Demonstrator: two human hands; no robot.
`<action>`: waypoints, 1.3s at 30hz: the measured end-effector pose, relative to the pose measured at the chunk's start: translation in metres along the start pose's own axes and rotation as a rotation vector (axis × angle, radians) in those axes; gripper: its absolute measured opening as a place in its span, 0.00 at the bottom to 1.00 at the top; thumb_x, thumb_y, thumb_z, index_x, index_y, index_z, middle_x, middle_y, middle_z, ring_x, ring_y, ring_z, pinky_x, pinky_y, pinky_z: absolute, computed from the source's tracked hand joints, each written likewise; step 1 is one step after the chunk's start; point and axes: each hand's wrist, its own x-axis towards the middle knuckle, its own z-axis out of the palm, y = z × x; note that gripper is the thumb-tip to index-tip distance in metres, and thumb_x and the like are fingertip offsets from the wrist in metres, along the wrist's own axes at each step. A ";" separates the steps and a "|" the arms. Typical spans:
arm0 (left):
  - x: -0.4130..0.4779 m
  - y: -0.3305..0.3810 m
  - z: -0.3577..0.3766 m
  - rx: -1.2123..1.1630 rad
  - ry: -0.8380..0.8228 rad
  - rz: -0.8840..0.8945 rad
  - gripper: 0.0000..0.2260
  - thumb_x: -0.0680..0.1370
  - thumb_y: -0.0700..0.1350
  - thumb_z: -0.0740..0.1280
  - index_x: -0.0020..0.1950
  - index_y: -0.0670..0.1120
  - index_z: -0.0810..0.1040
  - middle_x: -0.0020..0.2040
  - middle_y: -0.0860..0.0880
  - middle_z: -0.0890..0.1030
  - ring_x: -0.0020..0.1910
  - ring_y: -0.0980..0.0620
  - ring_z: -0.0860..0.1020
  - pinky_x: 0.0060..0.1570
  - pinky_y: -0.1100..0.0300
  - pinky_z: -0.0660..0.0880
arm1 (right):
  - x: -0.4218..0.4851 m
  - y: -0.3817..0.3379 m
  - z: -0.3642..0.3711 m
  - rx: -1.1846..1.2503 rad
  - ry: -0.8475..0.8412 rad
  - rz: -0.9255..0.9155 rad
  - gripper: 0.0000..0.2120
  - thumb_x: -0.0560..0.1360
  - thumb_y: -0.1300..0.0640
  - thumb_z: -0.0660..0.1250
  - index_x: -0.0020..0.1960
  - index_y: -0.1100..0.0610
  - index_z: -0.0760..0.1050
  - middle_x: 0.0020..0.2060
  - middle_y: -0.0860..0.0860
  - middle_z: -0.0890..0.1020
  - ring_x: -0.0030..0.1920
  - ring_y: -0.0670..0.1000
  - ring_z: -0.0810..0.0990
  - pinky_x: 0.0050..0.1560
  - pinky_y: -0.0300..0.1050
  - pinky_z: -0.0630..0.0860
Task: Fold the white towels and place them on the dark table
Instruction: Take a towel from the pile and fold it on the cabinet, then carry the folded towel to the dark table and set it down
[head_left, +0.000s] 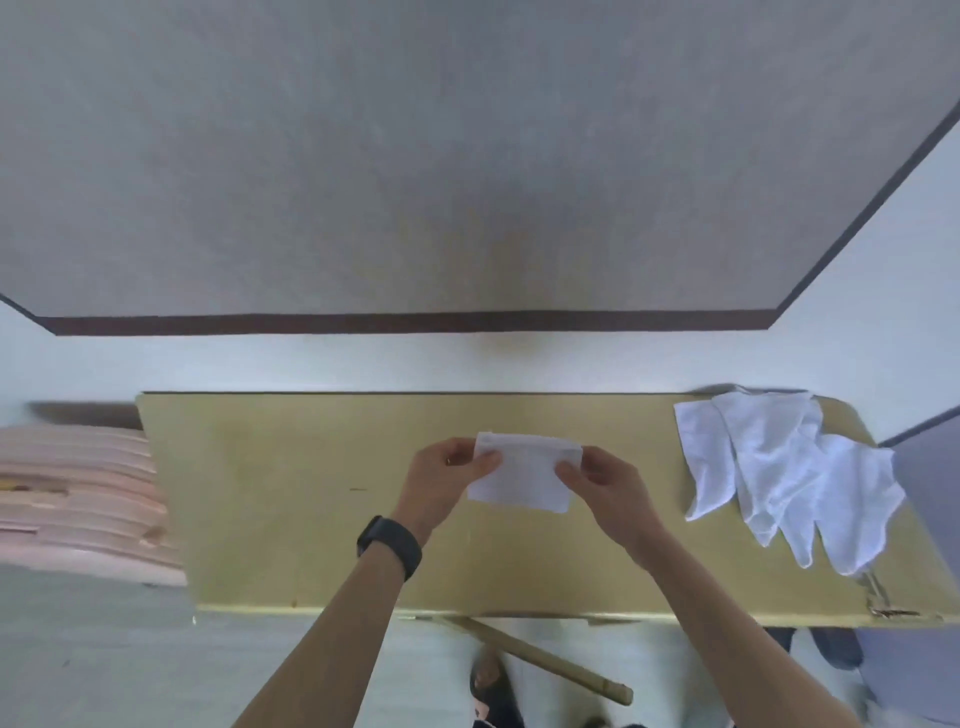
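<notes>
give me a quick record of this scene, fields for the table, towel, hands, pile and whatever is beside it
table: yellowish wood top
folded towel: small white rectangle, held over the table's middle
left hand: pinches the towel's left edge; black watch on the wrist
right hand: pinches the towel's right edge
towel pile: unfolded white towels, crumpled, on the table's right end
beside table: pink stack to the left

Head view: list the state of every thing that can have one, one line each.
Small white folded towel: folded to a rectangle, pinched at both side edges.
Left hand: pinches the towel's left edge.
Right hand: pinches the towel's right edge.
Heap of white towels: unfolded, crumpled, lying at the right end of the yellow-brown wooden table.
Black wristband: worn on the left wrist.
</notes>
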 end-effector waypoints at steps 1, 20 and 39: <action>-0.006 0.017 -0.004 0.010 0.018 0.050 0.08 0.73 0.50 0.76 0.51 0.50 0.85 0.45 0.55 0.86 0.47 0.56 0.82 0.45 0.66 0.74 | -0.006 -0.018 -0.007 -0.006 0.004 -0.053 0.04 0.77 0.55 0.71 0.50 0.50 0.82 0.43 0.43 0.86 0.45 0.41 0.82 0.43 0.32 0.74; -0.257 0.126 0.017 -0.128 0.782 0.552 0.08 0.80 0.54 0.67 0.45 0.51 0.76 0.39 0.56 0.78 0.33 0.62 0.74 0.32 0.69 0.69 | -0.181 -0.154 -0.026 -0.046 0.228 -0.804 0.11 0.82 0.47 0.58 0.42 0.47 0.68 0.28 0.44 0.72 0.29 0.48 0.70 0.32 0.44 0.68; -0.804 -0.196 -0.175 -0.305 1.833 -0.028 0.14 0.78 0.61 0.65 0.43 0.52 0.79 0.39 0.57 0.81 0.34 0.65 0.76 0.35 0.70 0.68 | -0.668 -0.058 0.379 -0.092 -0.958 -0.940 0.14 0.82 0.48 0.59 0.41 0.54 0.70 0.28 0.49 0.74 0.32 0.47 0.72 0.36 0.46 0.68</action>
